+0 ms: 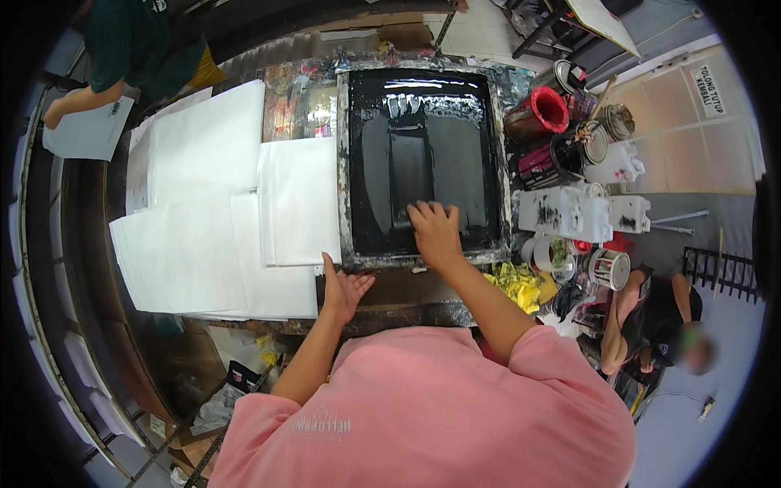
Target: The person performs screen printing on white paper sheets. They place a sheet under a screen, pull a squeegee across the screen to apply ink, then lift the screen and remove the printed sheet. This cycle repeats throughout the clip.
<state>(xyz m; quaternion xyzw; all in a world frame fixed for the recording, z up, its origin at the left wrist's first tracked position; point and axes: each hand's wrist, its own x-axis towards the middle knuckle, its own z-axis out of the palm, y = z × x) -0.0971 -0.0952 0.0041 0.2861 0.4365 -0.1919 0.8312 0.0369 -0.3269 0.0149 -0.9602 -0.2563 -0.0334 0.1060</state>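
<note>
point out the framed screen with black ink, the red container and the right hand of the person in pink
Framed screen [344, 163]: head view, on the left side of its frame.
Red container [522, 122]: head view, on its outer wall.
Right hand [438, 233]: head view, on the back of the hand.

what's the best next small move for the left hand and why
Probably bring the left hand up to steady the frame at its near left corner: it is open and seems empty, close to that corner, while the right hand reaches over the glossy black surface inside, so the frame might shift.
</note>
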